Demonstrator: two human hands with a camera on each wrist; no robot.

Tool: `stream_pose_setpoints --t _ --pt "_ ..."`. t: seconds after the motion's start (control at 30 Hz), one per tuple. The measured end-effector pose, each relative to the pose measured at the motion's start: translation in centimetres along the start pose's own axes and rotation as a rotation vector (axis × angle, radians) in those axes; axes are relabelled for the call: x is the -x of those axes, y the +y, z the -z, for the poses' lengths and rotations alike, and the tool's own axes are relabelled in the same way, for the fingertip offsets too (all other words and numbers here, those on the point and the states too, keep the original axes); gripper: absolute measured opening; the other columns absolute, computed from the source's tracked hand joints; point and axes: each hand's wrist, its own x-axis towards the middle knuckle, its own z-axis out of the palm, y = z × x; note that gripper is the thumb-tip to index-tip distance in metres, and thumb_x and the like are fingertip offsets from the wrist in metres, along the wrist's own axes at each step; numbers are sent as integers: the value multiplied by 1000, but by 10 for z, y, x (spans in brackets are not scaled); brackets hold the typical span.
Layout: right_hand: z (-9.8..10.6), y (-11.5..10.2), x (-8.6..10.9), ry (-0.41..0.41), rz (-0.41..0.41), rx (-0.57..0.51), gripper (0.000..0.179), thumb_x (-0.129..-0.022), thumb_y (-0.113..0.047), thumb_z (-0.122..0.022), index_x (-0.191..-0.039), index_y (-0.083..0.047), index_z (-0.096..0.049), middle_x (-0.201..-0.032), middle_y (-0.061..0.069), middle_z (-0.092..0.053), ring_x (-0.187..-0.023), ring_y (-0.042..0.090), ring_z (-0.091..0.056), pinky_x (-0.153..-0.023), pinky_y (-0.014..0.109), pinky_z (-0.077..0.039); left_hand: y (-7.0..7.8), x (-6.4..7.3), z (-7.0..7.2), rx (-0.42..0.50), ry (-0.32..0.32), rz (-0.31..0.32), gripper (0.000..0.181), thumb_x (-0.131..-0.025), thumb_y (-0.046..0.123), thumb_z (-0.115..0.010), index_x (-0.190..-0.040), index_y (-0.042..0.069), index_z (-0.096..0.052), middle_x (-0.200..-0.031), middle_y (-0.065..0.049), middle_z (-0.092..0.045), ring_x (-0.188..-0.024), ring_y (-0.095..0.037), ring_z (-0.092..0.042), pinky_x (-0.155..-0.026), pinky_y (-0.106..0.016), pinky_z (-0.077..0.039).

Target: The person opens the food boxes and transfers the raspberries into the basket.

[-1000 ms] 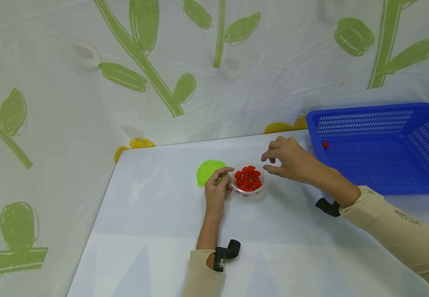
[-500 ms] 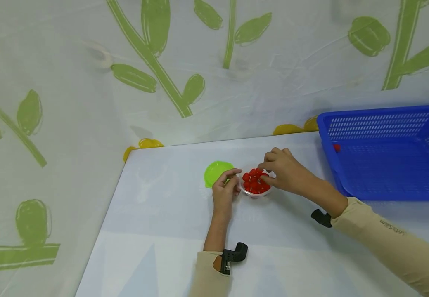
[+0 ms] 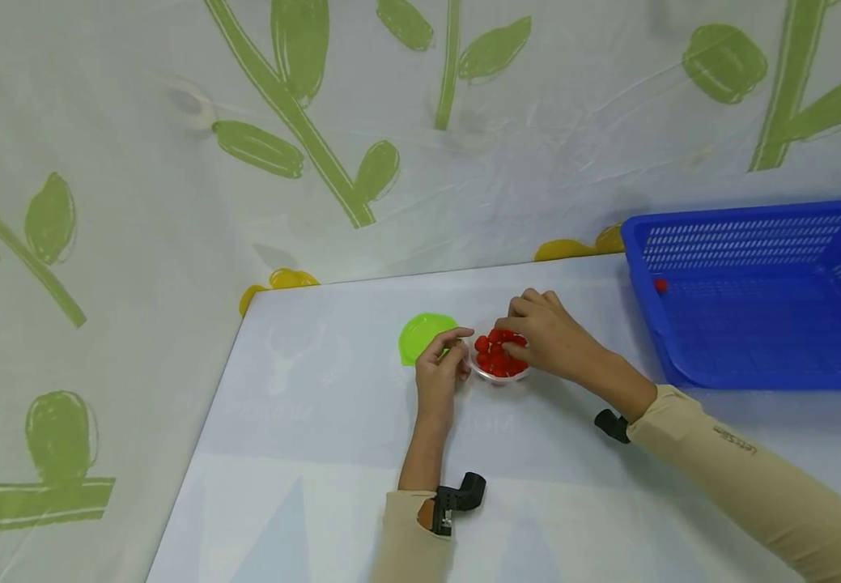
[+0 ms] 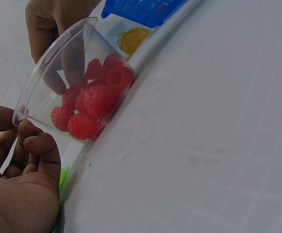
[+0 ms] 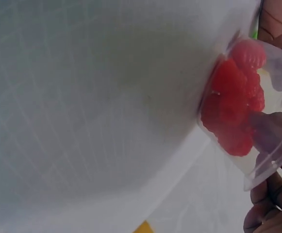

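A clear plastic cup (image 4: 39, 99) with red raspberries (image 4: 99, 99) in it stands on the white table. My left hand (image 3: 437, 380) is at its left side and pinches the rim between fingertips and thumb. From the right, my right hand (image 3: 547, 336) reaches in over the rim, its thumb and fingers bent down among the raspberries. Its fingertips touch the fruit in the left wrist view; whether they grip one is hidden. A bright green lid (image 3: 423, 336) lies behind my left hand.
A blue perforated basket (image 3: 755, 376) stands at the right rear, with one small red piece (image 3: 660, 285) inside near its left wall. Behind the table (image 3: 303, 437) hangs a pale sheet (image 3: 580, 138) with a leaf print.
My right hand has come down from beside the cup and put its fingers among the raspberries. My left hand stays at the rim. The head view has shifted slightly.
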Motion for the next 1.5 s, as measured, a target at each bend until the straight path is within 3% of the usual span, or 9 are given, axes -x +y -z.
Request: stream_pose_setpoints --t 0.23,0.43,0.8,1.27,1.5 --pt "-7 1 -2 64 17 38 26 -75 -13 -88 -98 -7 -76 -90 6 -58 -89 26 -49 -74 40 -36 0 -2 -1 3 -13 -8 23 -96 12 -56 -111 10 -73 -87 -3 -55 -66 -16 -51 -59 -21 -46" --pt "-11 1 -8 71 29 80 23 -75 -11 -87 -94 -5 -76 -89 7 -58 -88 27 -49 -75 42 -37 0 -2 0 -1 -6 -5 24 -95 12 -56 -111 9 -73 -87 -3 -55 -66 -17 -51 -59 -22 -46" --pt "-6 0 -1 104 62 82 21 -74 -11 -86 -93 -7 -76 -88 6 -58 -86 26 -49 -75 40 -36 -1 -2 -2 25 -11 1 24 -95 11 -56 -110 9 -73 -85 -3 -54 -66 -16 -50 -58 -21 -45" --pt "27 -9 5 68 -14 14 25 -76 -16 -87 -98 -7 -77 -89 4 -60 -91 23 -49 -77 39 -36 1 -1 1 12 -8 20 26 -97 9 -56 -118 6 -71 -89 -1 -55 -67 -19 -51 -59 -22 -46" --pt "52 -10 12 121 -5 8 27 -71 -13 -90 -95 -8 -78 -86 3 -60 -91 23 -51 -76 40 -37 0 -1 1 -10 -15 20 25 -97 11 -56 -116 9 -72 -89 -2 -55 -68 -19 -52 -60 -22 -47"
